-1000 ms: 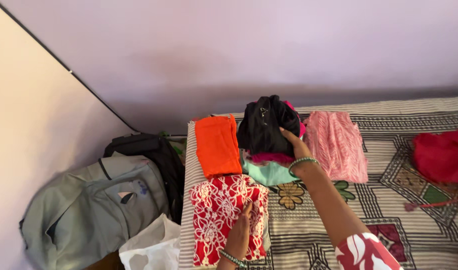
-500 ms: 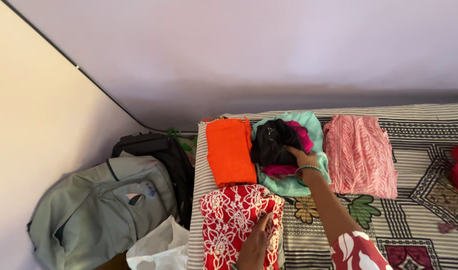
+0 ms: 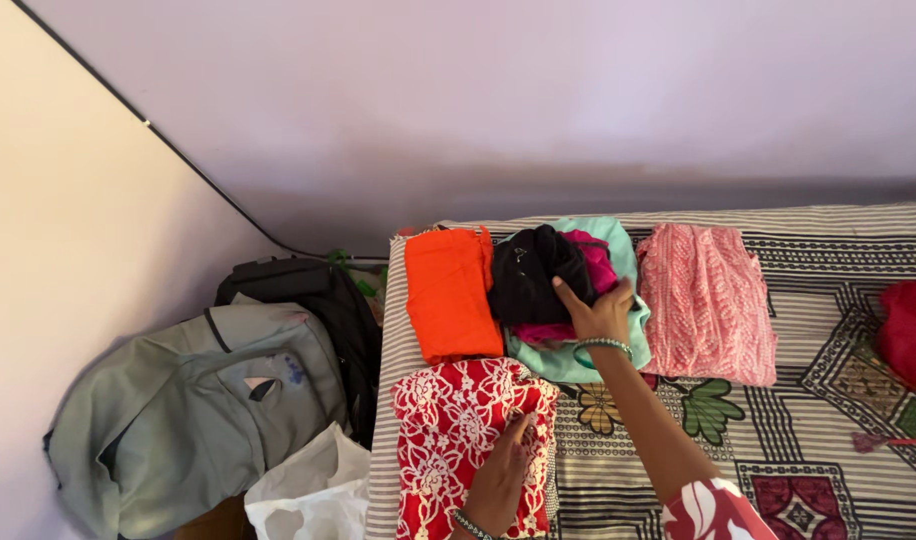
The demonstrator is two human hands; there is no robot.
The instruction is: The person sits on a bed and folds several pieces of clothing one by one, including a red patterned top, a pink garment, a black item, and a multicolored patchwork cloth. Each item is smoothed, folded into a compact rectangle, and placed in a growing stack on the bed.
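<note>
**Pressing down on folded clothes at the bed's edge**

Standing by the bed, I see the right hand (image 3: 600,312) stretched out to the far side, fingers spread loosely over a small stack of garments. Its fingertips rest on a black garment (image 3: 534,272), which lies on a magenta piece (image 3: 592,262) and a mint-green piece (image 3: 618,305). The hand is laid flat rather than clenched; it touches the cloth but grips nothing I can make out. A beaded bracelet (image 3: 602,346) circles its wrist.

The left hand (image 3: 500,480) is near, low in the scene, palm down and fingers extended on a folded red cloth with white flowers (image 3: 460,440). It too lies open on the fabric, pressing rather than grasping.

The stack sits between a folded orange garment (image 3: 448,292) on its left and a folded pink patterned garment (image 3: 706,300) on its right, all on a bedcover with stripes and flower motifs (image 3: 778,420). A red bundle (image 3: 910,335) lies at the far right edge.

Left of the bed, on the floor, stand a grey-green backpack (image 3: 168,420), a black bag (image 3: 298,285) behind it, and a white plastic bag (image 3: 313,490) nearest me.
</note>
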